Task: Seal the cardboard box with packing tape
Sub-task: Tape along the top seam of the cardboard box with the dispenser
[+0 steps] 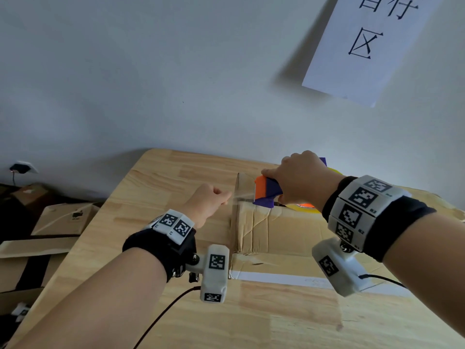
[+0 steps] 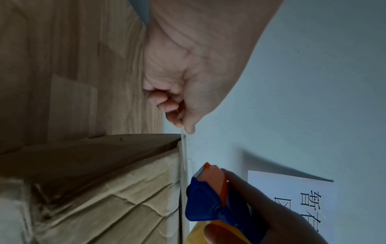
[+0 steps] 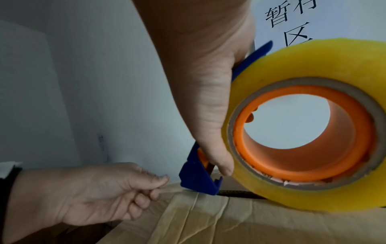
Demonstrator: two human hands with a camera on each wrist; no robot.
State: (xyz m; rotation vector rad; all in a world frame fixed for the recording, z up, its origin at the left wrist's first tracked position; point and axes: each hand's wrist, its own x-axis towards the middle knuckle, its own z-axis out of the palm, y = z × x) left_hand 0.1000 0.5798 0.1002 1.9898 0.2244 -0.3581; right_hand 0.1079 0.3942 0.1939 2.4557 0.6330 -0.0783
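- Cardboard box [image 1: 289,230] lying on the wooden table [image 1: 161,177], toward its far right part, by the white wall [image 1: 151,71]; old wrinkled tape across the near side.
- Right hand [image 1: 302,180] wrapped around the blue and orange tape dispenser [image 1: 264,192], thumb and fingers curled on it, set down on the box top at the left end of the seam.
- Yellowish tape roll [image 3: 313,123] seated on the orange hub (touching the box top).
- Left hand [image 1: 208,202] just left of the box's left edge, thumb and forefinger pinching the clear tape strip [image 1: 242,195], other fingers curled in.
- Strip stretched between pinch and dispenser.
- Paper sign [image 1: 364,46] on the wall, far right.
- Flattened cartons [image 1: 50,235] on the floor, left.
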